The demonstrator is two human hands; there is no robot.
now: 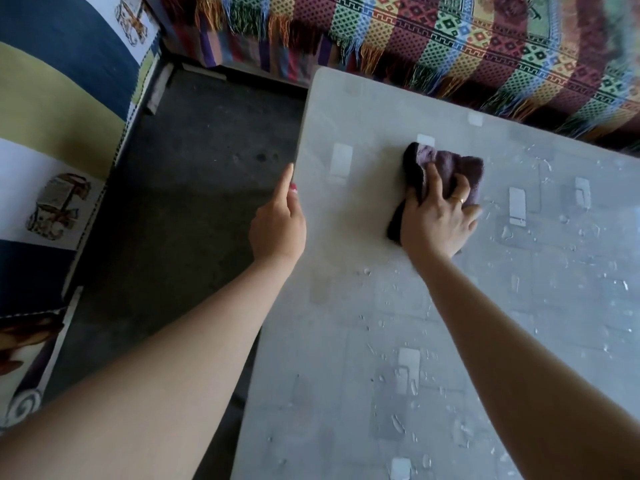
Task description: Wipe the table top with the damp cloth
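Observation:
A glass table top point(346, 209) fills the right half of the view, with water drops scattered over its right and near parts. A dark purple cloth point(453, 168) lies flat on the glass toward the far side. My right hand point(438, 218) presses down on the cloth, fingers spread over it, a ring on one finger. My left hand point(278, 220) rests against the table's left edge, fingers curled around the rim. The area left of the cloth looks smooth and free of drops.
A bare dark floor point(194, 188) lies left of the table. A sofa with a striped, fringed patterned throw point(467, 46) runs along the far side. A cushioned seat with blue, green and white panels point(52, 133) stands at the left.

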